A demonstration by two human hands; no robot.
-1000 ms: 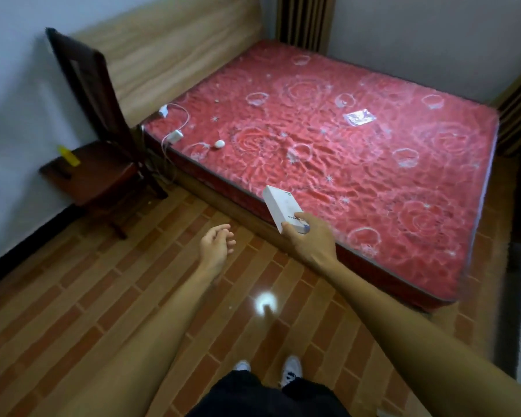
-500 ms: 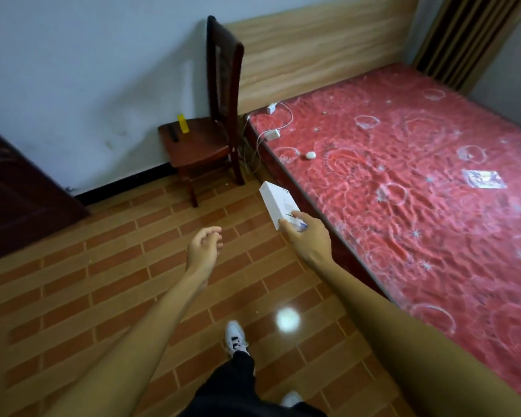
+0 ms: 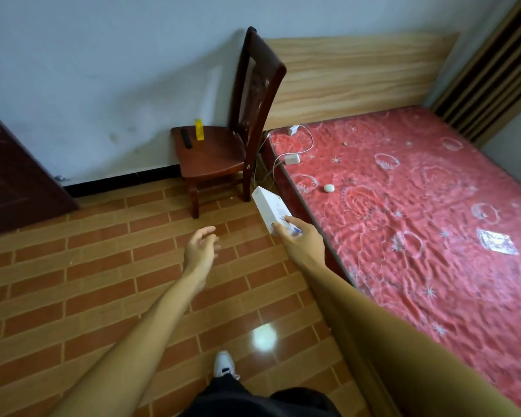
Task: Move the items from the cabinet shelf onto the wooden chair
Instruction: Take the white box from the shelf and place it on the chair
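My right hand grips a flat white box by its near end and holds it out over the tiled floor, beside the bed's corner. A dark wooden chair stands ahead against the wall, its seat just beyond and to the left of the box. On the seat's far left lie a small yellow item and a black stick-shaped item. My left hand hangs open and empty over the floor, left of the right hand. The cabinet is not in view.
A bed with a red patterned mattress fills the right side; white chargers with cables, a small white round object and a plastic wrapper lie on it. A dark door stands at the left. My shoe is below.
My view has swung left and drawn closer, so the chair now sits ahead at centre. The right hand keeps its hold on the white box; the left hand stays open.
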